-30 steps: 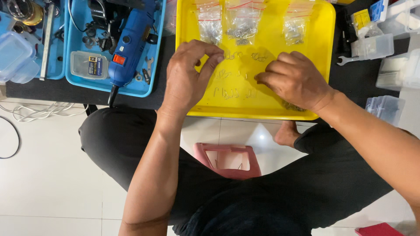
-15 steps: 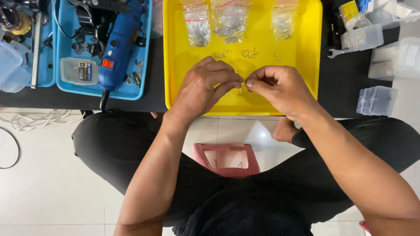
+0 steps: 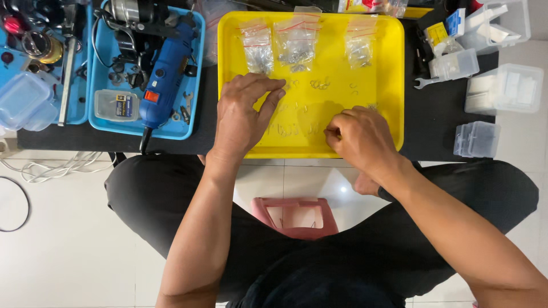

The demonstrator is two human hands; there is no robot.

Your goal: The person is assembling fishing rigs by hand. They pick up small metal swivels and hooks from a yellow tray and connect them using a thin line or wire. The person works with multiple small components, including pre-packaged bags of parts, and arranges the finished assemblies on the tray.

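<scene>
I am sorting small metal rings (image 3: 297,128) on the yellow tray (image 3: 394,85), my left hand (image 3: 242,117) spread flat at nine o'clock, my right hand (image 3: 359,137) at five o'clock with fingers pinched, seemingly on one ring, so the next move calls for a fine pinch.

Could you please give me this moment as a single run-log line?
left hand: fingers spread on yellow tray | right hand: pinched over small metal rings | three clear bags: tray's far edge
</scene>
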